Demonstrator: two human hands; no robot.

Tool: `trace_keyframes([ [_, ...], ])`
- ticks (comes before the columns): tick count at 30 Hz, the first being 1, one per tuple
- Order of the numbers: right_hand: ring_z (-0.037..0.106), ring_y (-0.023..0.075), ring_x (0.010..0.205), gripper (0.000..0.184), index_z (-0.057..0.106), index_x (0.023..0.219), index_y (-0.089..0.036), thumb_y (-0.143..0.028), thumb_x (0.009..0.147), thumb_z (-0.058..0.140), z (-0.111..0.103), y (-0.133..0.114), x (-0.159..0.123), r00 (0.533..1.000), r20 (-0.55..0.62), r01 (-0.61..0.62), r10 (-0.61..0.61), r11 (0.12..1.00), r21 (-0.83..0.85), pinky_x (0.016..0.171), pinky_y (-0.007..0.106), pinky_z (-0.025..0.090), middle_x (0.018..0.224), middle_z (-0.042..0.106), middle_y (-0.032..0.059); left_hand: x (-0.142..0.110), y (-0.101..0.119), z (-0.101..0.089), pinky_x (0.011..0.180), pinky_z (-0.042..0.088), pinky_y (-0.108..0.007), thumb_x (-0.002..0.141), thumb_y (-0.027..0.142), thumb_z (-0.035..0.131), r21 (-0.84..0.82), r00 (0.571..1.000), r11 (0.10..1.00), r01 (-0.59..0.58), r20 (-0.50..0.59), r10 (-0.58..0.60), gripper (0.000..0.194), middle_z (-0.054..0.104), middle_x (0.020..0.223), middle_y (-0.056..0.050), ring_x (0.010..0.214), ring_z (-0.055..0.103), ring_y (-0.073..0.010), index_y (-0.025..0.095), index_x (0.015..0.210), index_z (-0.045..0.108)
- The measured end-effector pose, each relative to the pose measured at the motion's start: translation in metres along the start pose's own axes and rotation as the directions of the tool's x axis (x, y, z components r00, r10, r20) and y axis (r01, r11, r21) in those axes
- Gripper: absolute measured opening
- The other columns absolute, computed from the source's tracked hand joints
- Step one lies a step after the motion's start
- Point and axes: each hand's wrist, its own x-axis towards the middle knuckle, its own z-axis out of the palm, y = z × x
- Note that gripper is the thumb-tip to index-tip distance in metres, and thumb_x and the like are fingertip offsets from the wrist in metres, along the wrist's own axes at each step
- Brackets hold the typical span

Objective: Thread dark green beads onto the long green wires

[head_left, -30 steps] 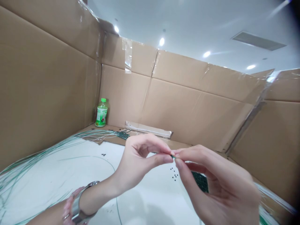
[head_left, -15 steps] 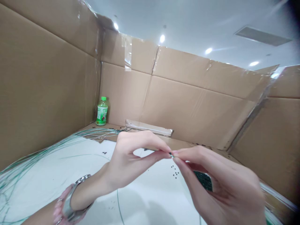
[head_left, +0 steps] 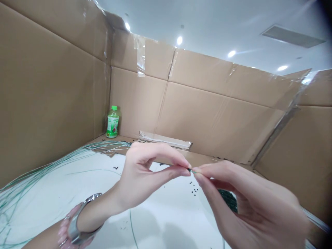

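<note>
My left hand (head_left: 144,183) pinches a tiny black piece (head_left: 189,170) between thumb and forefinger, near the middle of the view. Close against it, my right hand (head_left: 251,204) has thumb and forefinger closed on a thin green wire (head_left: 194,171), whose tip meets the black piece. Whether the wire has entered the piece is too small to tell. Several tiny black pieces (head_left: 194,190) lie scattered on the white surface (head_left: 166,204) below the fingertips. Partly hidden behind my right hand is a dark green heap (head_left: 228,199).
A bundle of long green wires (head_left: 57,164) runs along the left side. At the back left corner stands a green-capped bottle (head_left: 112,122). A flat whitish strip (head_left: 166,140) lies by the back wall. Tall cardboard walls (head_left: 207,103) enclose the surface.
My right hand has shifted slightly right, with a little more green wire showing between the fingertips. My left hand stays nearly in place, the black piece still pinched.
</note>
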Motion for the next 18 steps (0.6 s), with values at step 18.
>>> trace_keyframes([
  [18, 0.057, 0.0080, 0.056, 0.014, 0.062, 0.076, -0.021, -0.008, 0.076, 0.066, -0.0023, -0.0009, 0.0010, 1.000, 0.022, -0.001, 0.001, 1.000, -0.014, 0.049, 0.018, 0.046, 0.065, 0.061, -0.0034, -0.0005, -0.0005, 0.0031, 0.061, 0.054, -0.020, 0.070, 0.003, 0.073, -0.020, 1.000, 1.000, 0.002, 0.005, -0.002, 0.018, 0.072, 0.072, 0.001, 0.065, 0.066, -0.0106, 0.020, 0.078, 0.071],
])
